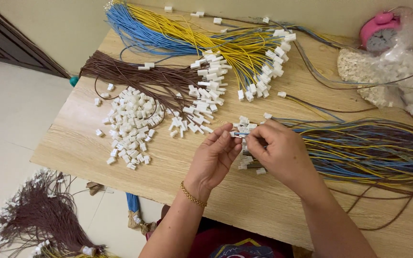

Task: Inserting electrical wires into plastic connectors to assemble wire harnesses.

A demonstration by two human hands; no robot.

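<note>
White plastic connector (239, 134) sat pinched between left hand (214, 157) and right hand (279, 152) fingertips at table (120, 167) centre, and honestly the thin wires (359, 143) trailing toward 3 o'clock looked ready to slip out.

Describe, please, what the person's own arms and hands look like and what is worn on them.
Both arms are bare to beyond the elbow, with no sleeves and no gloves. The left hand has a thin gold-coloured chain bracelet at the wrist. The right hand and its wrist show no jewellery. No rings are visible.
</note>
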